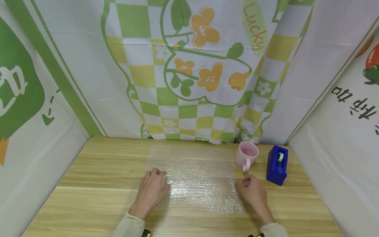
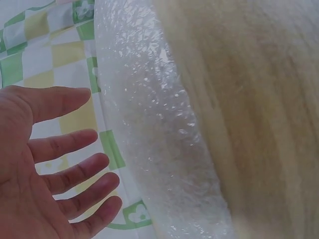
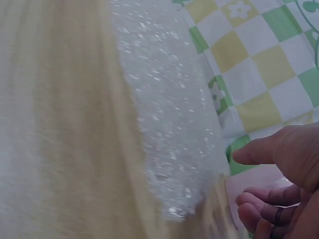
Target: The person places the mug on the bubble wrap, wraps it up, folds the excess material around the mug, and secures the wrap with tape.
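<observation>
A sheet of clear bubble wrap (image 1: 201, 177) lies spread out on the wooden table. Over its left edge is my left hand (image 1: 152, 188), fingers spread and thumb apart, as the left wrist view of the hand (image 2: 45, 164) also shows; nothing is in it. At the sheet's right edge my right hand (image 1: 253, 191) has loosely bent fingers and an extended thumb. No object shows between thumb and fingers of that hand (image 3: 294, 174) in the right wrist view. A pink mug (image 1: 241, 159) stands just beyond the right hand, its handle facing me.
To the right of the mug is a blue tape dispenser (image 1: 276, 169) with a roll in it. The wooden table (image 1: 97, 171) ends at the back against a green and yellow checked curtain (image 1: 189, 112). White printed walls (image 1: 334, 158) close in both sides.
</observation>
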A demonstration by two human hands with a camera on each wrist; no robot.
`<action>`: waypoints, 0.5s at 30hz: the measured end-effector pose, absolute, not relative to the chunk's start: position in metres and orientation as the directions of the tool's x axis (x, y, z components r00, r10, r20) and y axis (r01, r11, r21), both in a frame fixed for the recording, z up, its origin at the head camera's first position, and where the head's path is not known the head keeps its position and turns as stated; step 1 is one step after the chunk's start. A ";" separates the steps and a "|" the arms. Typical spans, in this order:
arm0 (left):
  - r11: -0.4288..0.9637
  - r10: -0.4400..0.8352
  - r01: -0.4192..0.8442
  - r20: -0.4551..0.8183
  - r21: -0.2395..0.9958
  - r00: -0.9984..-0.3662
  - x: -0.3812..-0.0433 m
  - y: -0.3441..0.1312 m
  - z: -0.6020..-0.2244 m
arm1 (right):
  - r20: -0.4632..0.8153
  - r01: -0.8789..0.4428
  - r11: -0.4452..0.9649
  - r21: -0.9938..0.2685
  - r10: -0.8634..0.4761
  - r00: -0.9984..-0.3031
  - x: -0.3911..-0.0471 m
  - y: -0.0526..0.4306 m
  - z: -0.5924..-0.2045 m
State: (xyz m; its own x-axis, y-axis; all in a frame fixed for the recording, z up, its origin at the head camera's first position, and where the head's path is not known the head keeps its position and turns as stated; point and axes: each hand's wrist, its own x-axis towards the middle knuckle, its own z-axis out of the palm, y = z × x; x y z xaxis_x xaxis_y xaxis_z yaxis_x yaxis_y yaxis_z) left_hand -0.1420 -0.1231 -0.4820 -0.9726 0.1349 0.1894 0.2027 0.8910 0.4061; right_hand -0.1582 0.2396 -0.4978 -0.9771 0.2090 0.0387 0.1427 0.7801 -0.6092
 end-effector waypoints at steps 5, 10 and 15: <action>0.891 0.169 0.230 0.185 0.390 -0.968 -0.140 -0.124 -0.486 | 0.060 0.169 0.753 -0.636 0.266 -0.962 -0.163 0.246 -0.493; 0.890 0.204 0.260 0.185 0.374 -0.961 -0.139 -0.125 -0.488 | 0.146 0.138 0.751 -0.646 0.298 -0.943 -0.166 0.249 -0.490; 0.887 0.220 0.269 0.170 0.375 -0.961 -0.140 -0.126 -0.492 | 0.214 0.105 0.757 -0.645 0.311 -0.926 -0.170 0.250 -0.488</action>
State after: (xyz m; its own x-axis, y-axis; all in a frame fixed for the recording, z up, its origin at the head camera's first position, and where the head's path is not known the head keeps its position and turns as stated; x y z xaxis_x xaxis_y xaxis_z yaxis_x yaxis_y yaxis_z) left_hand -0.1396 -0.1263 -0.4919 -0.9607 0.2197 0.1699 0.2692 0.8873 0.3745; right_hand -0.1701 0.2495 -0.4876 -0.9261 0.3109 0.2138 0.1050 0.7565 -0.6455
